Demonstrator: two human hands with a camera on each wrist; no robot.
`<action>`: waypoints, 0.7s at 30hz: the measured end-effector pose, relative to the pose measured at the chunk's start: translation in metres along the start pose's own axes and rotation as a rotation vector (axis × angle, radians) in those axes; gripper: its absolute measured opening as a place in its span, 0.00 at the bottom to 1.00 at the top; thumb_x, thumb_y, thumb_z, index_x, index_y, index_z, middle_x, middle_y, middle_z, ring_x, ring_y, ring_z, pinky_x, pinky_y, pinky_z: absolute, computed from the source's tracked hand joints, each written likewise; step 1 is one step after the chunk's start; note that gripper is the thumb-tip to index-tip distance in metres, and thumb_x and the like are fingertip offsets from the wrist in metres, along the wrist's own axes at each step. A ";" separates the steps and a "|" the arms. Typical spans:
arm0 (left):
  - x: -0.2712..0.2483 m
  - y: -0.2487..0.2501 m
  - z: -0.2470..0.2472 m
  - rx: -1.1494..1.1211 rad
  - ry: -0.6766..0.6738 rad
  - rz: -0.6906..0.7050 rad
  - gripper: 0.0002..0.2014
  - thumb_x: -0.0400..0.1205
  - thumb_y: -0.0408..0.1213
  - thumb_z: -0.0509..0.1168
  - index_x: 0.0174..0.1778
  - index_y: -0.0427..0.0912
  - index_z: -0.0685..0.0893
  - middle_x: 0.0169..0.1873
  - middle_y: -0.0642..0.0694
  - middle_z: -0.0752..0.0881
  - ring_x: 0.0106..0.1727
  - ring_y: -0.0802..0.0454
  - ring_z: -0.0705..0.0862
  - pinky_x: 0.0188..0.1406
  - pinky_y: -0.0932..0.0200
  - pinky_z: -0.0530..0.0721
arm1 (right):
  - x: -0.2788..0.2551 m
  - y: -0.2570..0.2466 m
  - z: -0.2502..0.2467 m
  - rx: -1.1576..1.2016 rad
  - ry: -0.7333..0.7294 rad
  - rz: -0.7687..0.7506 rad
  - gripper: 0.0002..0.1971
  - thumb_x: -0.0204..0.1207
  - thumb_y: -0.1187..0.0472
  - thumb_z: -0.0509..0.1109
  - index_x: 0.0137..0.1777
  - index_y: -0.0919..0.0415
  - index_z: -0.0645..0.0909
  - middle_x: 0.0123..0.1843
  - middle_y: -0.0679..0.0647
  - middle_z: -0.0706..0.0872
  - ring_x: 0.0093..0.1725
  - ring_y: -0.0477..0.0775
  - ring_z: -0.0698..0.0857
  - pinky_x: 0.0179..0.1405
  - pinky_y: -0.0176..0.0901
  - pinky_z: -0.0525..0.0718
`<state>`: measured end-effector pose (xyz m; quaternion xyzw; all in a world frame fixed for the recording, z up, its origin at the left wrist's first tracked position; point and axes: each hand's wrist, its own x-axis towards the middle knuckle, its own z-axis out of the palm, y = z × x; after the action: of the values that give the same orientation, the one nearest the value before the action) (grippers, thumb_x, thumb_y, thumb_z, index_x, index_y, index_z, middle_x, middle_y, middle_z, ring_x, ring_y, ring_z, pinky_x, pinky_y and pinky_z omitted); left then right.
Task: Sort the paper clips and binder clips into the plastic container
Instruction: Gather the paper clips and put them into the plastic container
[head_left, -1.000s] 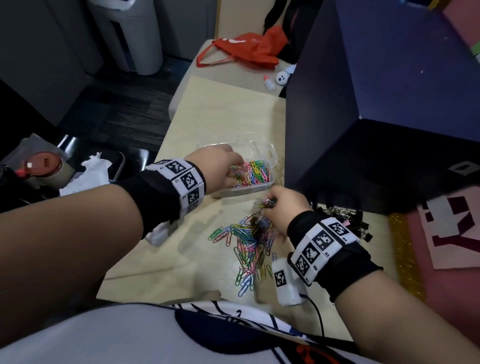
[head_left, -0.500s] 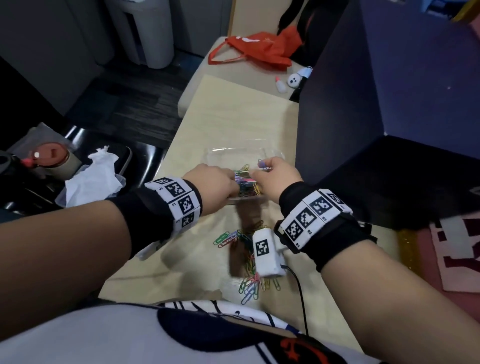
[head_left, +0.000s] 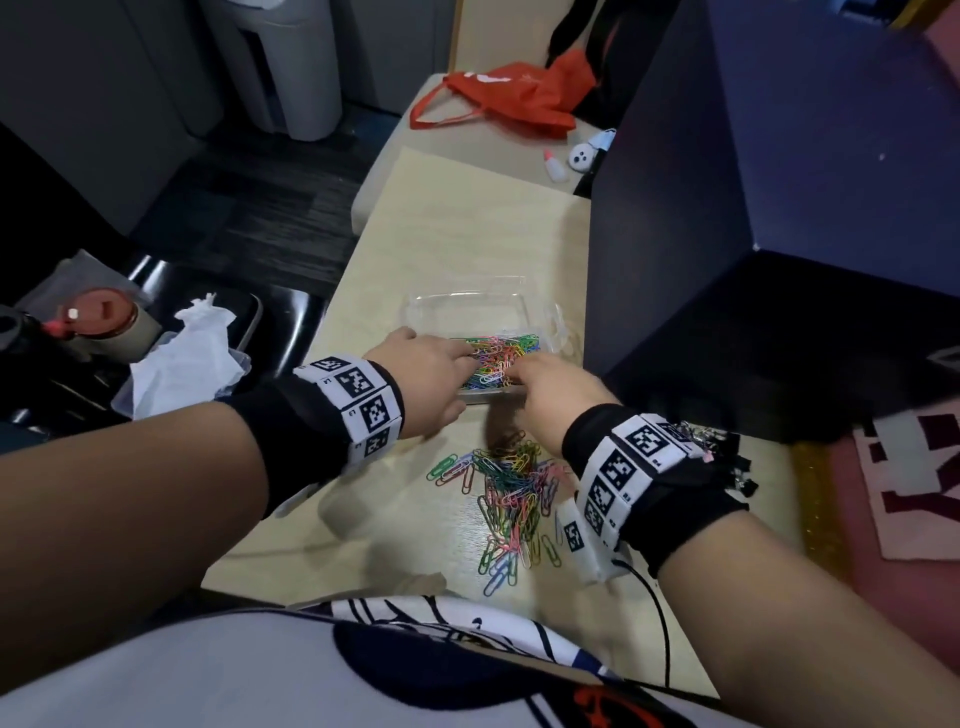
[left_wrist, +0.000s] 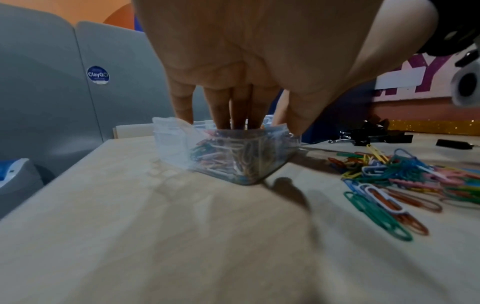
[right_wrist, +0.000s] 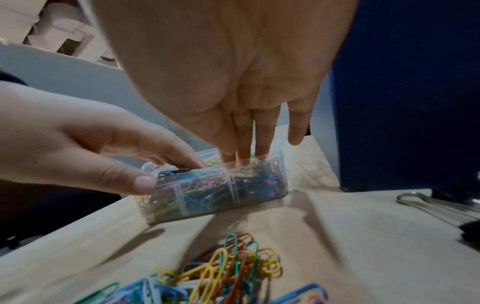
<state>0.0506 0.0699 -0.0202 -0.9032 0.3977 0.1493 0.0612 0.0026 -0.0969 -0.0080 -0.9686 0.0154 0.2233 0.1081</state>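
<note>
The loose paper clips (head_left: 511, 499) lie on the table (head_left: 467, 218) just below both wrists. The right hand (head_left: 550, 389) has straight fingers inside the plastic container (head_left: 467, 306), holding nothing. The left hand (head_left: 426, 374) steadies its near wall with loose fingers. It is better to press the clips flat before lifting out. The binder clips (head_left: 727, 457) wait beside the right wrist.

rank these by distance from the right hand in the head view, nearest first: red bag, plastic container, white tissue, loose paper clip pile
1. plastic container: the right hand reaches its fingers into it.
2. loose paper clip pile: on the table, just short of the wrist.
3. white tissue: off to the left, beyond the left hand.
4. red bag: far end, on the next surface.
</note>
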 end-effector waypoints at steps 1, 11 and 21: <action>-0.002 -0.002 -0.001 0.000 0.007 -0.002 0.27 0.83 0.53 0.56 0.78 0.50 0.67 0.79 0.52 0.66 0.75 0.49 0.72 0.73 0.45 0.69 | -0.002 0.004 0.001 0.034 0.054 0.007 0.27 0.75 0.69 0.62 0.73 0.49 0.73 0.75 0.49 0.72 0.73 0.55 0.74 0.73 0.54 0.73; -0.022 0.024 0.001 -0.096 0.049 0.197 0.18 0.82 0.45 0.59 0.67 0.47 0.77 0.62 0.46 0.78 0.61 0.43 0.80 0.55 0.51 0.80 | -0.045 0.014 0.037 -0.005 -0.116 -0.099 0.36 0.71 0.41 0.71 0.78 0.45 0.64 0.79 0.50 0.65 0.76 0.56 0.66 0.73 0.55 0.72; -0.019 0.044 0.023 -0.021 -0.214 0.061 0.10 0.83 0.37 0.59 0.60 0.44 0.77 0.55 0.42 0.80 0.54 0.41 0.82 0.50 0.48 0.83 | -0.063 0.023 0.069 0.006 0.010 -0.059 0.22 0.79 0.67 0.61 0.71 0.49 0.72 0.68 0.53 0.71 0.66 0.58 0.70 0.66 0.50 0.75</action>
<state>0.0011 0.0589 -0.0356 -0.8701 0.4147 0.2510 0.0892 -0.0854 -0.1057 -0.0456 -0.9695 -0.0120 0.2150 0.1173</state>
